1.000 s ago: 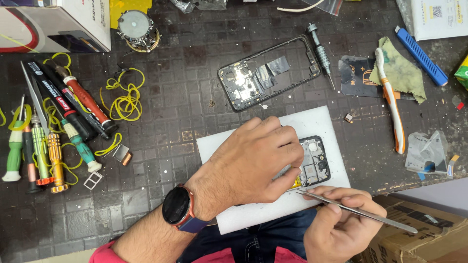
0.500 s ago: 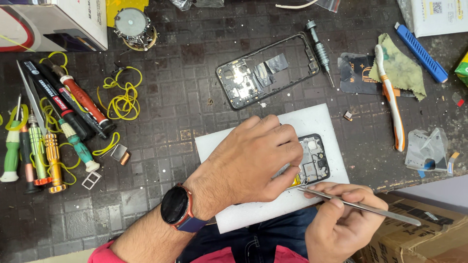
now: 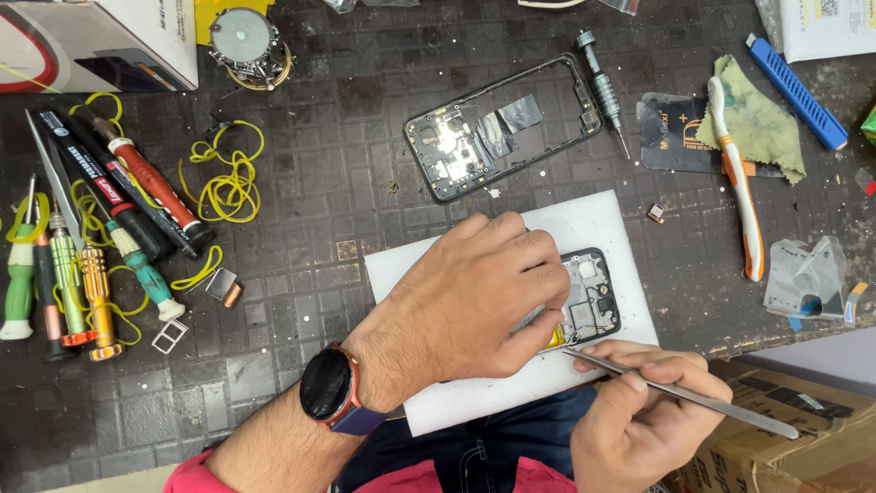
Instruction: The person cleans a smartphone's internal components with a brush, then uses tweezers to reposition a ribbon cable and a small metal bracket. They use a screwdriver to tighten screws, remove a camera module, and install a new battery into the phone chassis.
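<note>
Dark tiled bench [image 3: 301, 301] is carrying a white mat [image 3: 584, 224] with an opened phone [image 3: 591, 297] lying on it, circuit side up. Left hand [image 3: 474, 297] is pressing down over most of the phone, fingers [image 3: 538, 274] together and curled on its body. Right hand [image 3: 643, 415] is pinching metal tweezers [image 3: 680, 393], fingers clamped on the shaft. Versus a second ago: the tweezer tip is sitting at the phone's lower edge by the yellow patch, barely shifted, and the left hand is keeping the same hold. Judgement: work on the lower edge is continuing, nothing lifted out yet. Phone frame [image 3: 502, 123], screwdriver [image 3: 600, 87], toothbrush [image 3: 737, 178] and loose tools [image 3: 82, 265] are lying apart, unmoved.
</note>
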